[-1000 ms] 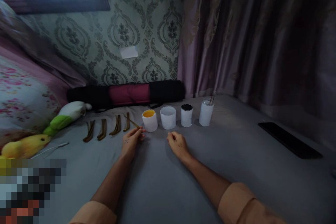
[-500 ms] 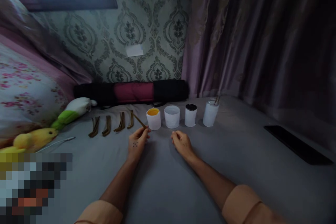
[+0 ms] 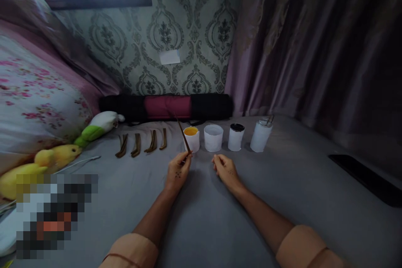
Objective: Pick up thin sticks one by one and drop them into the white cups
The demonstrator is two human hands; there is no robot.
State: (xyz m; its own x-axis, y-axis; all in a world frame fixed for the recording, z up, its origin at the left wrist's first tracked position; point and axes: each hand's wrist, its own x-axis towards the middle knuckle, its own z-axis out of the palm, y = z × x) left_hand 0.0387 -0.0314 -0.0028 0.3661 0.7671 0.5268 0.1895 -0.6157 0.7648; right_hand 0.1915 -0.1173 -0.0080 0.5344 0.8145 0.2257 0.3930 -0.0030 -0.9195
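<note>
My left hand (image 3: 179, 171) is closed in a pinch round the lower end of a thin brown strip (image 3: 183, 134). The strip leans up and to the left, passing in front of the white cup with yellow contents (image 3: 192, 142). My right hand (image 3: 226, 170) rests on the grey sheet with its fingers curled; whatever may be inside them is hidden. Just beyond it stand a wide white cup (image 3: 213, 140) and a narrower white container with a dark top (image 3: 236, 139). Farther right is a white-wrapped jar (image 3: 261, 136) with thin sticks in it.
Several bent brown strips (image 3: 151, 142) lie in small groups on the left. Plush toys (image 3: 59, 157) and a pale cable (image 3: 89, 160) are at the far left. A black and red roll (image 3: 168, 106) lies along the wall. A flat black object (image 3: 366, 180) is at the right.
The brown strip in my left hand has swung more upright and now crosses in front of the yellow-filled cup. My right hand keeps its curled shape. The view has turned slightly left.
</note>
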